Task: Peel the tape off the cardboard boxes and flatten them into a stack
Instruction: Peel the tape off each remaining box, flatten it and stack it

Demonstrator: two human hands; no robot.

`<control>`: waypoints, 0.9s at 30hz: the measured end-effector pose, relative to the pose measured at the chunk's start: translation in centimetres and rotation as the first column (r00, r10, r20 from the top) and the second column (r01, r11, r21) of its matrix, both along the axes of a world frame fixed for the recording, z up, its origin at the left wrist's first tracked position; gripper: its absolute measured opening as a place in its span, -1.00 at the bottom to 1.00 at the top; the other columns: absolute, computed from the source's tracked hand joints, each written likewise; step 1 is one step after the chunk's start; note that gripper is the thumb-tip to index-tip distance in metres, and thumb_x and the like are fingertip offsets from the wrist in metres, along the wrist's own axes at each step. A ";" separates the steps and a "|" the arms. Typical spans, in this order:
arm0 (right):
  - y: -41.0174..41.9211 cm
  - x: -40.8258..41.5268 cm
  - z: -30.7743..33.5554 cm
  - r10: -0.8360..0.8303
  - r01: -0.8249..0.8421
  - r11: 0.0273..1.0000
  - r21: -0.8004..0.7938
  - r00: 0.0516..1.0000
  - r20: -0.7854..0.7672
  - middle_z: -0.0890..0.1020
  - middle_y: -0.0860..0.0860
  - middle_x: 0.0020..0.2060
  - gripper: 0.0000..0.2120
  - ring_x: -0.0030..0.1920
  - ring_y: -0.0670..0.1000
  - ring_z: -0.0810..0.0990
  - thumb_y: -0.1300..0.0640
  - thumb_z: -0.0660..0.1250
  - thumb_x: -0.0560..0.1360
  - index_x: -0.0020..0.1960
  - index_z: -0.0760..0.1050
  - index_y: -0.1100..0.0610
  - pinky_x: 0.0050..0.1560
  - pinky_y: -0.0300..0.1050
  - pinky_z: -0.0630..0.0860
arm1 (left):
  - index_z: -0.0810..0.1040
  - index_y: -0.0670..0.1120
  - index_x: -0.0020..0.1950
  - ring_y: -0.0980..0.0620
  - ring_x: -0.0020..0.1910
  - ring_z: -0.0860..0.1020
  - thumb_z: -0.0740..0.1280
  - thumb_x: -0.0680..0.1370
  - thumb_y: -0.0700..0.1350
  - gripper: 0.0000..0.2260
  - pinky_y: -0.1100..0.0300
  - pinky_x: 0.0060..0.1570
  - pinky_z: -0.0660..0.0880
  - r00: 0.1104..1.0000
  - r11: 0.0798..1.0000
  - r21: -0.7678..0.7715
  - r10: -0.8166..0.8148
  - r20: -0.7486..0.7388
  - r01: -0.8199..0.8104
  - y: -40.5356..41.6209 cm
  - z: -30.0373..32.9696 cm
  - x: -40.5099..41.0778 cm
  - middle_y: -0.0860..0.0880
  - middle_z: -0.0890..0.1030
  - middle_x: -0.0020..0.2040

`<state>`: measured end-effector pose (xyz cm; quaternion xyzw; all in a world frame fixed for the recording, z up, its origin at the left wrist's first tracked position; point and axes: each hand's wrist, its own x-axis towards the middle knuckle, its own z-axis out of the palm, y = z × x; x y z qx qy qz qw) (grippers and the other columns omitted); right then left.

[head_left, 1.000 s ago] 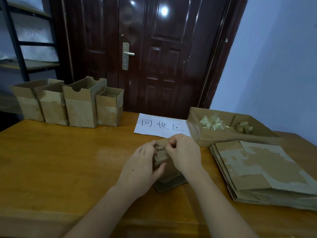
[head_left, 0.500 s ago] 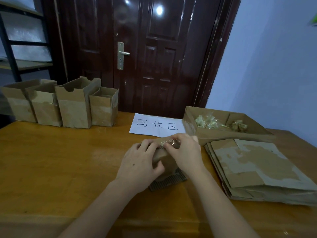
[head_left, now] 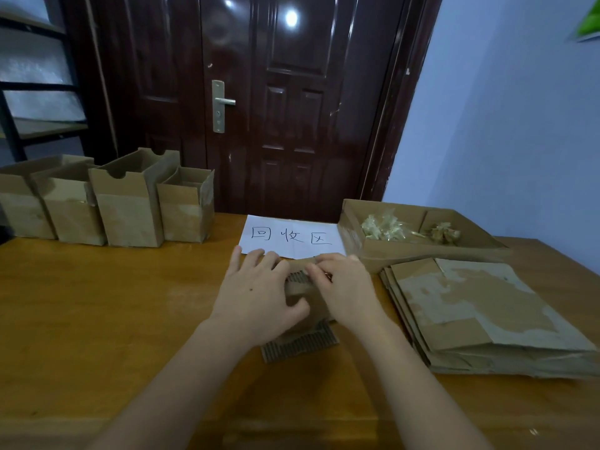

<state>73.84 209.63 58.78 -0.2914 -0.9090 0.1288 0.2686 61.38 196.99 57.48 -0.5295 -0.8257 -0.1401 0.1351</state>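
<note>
As both hands grip a small cardboard box, left hand, right hand, sign reads 回收区

4 upright open cardboard boxes in a row, left of the paper sign. 1 paper sign, 3 handwritten characters. 1 small box under the hands, just in front of the sign. 1 open tray box right of the sign, 2 compartments, 2 clumps of peeled tape. 1 stack of flattened boxes front-right of the sign; sheet count unclear. 2 hands.
</note>
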 end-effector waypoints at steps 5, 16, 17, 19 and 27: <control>0.9 0.4 -0.4 -0.117 0.055 0.943 -0.329 0.978 -0.172 0.69 -0.10 0.05 -0.70 0.02 -0.12 0.63 -0.03 0.46 0.54 0.23 0.64 0.05 -0.16 -0.39 0.47 | 0.32 0.00 0.43 -0.05 0.48 0.34 0.05 0.61 0.32 -0.46 -0.05 0.56 0.20 1.000 1.000 -0.026 -0.012 -0.024 0.011 1.8 -0.8 1.5 -0.01 0.44 0.44; 1.4 0.8 -2.3 -0.146 0.063 0.971 -0.229 0.919 -0.365 0.65 -0.15 -0.19 -0.95 -0.11 -0.17 0.63 0.12 0.42 0.59 0.00 0.66 0.07 -0.13 -0.37 0.52 | 0.32 0.01 0.52 -0.03 0.47 0.35 0.04 0.61 0.28 -0.43 -0.04 0.53 0.20 0.994 0.983 -0.167 -0.083 -0.075 0.070 2.9 -0.1 0.6 -0.02 0.43 0.47; 1.3 0.9 -2.4 -0.109 0.022 0.971 -0.237 0.925 -0.363 0.65 -0.19 -0.18 -0.92 -0.10 -0.20 0.62 0.11 0.41 0.59 0.03 0.68 0.05 -0.14 -0.43 0.48 | 0.37 0.00 0.44 -0.01 0.39 0.39 0.04 0.58 0.27 -0.46 -0.02 0.50 0.25 0.995 0.987 -0.144 -0.077 -0.064 0.067 3.0 0.0 0.9 -0.01 0.47 0.38; 1.5 1.3 -2.3 -0.046 -0.094 0.934 -0.344 0.924 -0.379 0.69 -0.21 -0.19 -0.87 -0.08 -0.23 0.63 0.05 0.37 0.61 0.05 0.70 -0.02 -0.11 -0.42 0.50 | 0.36 -0.02 0.38 -0.01 0.37 0.39 -0.04 0.52 0.27 -0.43 -0.02 0.50 0.27 0.996 0.989 -0.134 -0.071 -0.058 0.063 3.1 0.0 1.4 -0.03 0.46 0.36; 2.6 1.3 -1.3 -0.145 -0.105 0.842 -0.529 0.901 -0.410 0.74 -0.07 -0.26 -0.89 -0.19 -0.11 0.72 0.09 0.60 0.42 -0.09 0.72 0.03 -0.04 -0.02 0.70 | 0.38 0.01 0.38 -0.01 0.37 0.41 -0.05 0.50 0.32 -0.39 -0.02 0.48 0.27 0.992 0.992 -0.117 -0.066 -0.107 0.053 2.9 -1.0 0.9 0.00 0.46 0.38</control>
